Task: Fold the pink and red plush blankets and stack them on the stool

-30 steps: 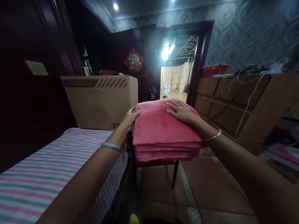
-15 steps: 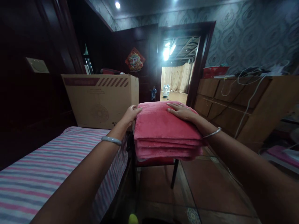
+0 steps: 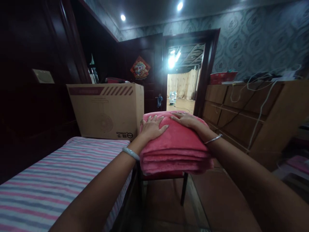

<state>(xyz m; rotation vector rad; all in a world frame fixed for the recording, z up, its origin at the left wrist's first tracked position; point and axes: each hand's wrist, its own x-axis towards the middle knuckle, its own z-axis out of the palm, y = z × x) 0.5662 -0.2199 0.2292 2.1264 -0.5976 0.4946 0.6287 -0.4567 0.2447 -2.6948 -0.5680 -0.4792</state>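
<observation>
A folded pink blanket (image 3: 176, 149) lies in several thick layers on a dark-legged chair (image 3: 184, 190) beside the bed. My left hand (image 3: 152, 128) rests flat on the blanket's top near its left edge, fingers spread. My right hand (image 3: 185, 119) lies palm down on the far part of the top, fingers stretched out. Each wrist wears a bangle. Neither hand grips the cloth.
A bed with a striped sheet (image 3: 60, 180) fills the left. A large cardboard box (image 3: 107, 109) stands on the bed's far end. A wooden dresser (image 3: 253, 112) with cables runs along the right wall. An open doorway (image 3: 182, 80) is straight ahead. The floor is tiled.
My left hand has moved from the blanket's left side edge up onto its top and now lies flat. My right hand stays on the top. The view has tilted slightly.
</observation>
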